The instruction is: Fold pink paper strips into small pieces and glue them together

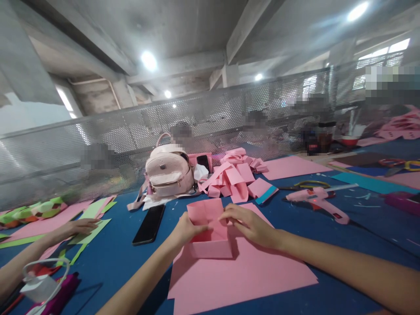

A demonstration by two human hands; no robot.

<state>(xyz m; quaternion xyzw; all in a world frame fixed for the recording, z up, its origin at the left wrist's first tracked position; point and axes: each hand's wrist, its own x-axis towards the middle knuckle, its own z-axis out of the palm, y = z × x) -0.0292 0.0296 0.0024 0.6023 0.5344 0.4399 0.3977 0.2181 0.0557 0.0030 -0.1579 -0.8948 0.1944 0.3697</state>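
A: Item one, the pink paper box [210, 234]. Location?

B: Near centre of the blue table [124, 258], standing on a large pink sheet [236, 275]. Partly folded, open at the top, its far flap upright.

A: Left hand [186, 229]?

B: Closed on the box's left wall, thumb inside, fingers outside. It grips the paper.

A: Right hand [249, 223]?

B: Laid over the box's right upper edge, fingertips pinching the paper at the fold. So the box sits between the two hands, touching both, slightly nearer than the knuckles.

A: Items to the left?

B: A black phone [149, 224], flat, just left of the left hand and apart from it. Farther left, green paper strips [90, 232] under another person's hand [77, 227], which rests flat on them. At the near left corner, a white loop handle [46, 280] over something magenta; cannot tell what it is.

A: Far side?

B: A pale pink backpack [169, 173], upright, beyond the phone. Right of it, a heap of folded pink paper pieces [234, 177].

A: Right side?

B: A pink glue gun [316, 201], lying on its side, well apart from the right hand. Beyond it, scissors [310, 185] with yellow-green handles. A perforated metal screen [213, 118] closes the table's far edge.
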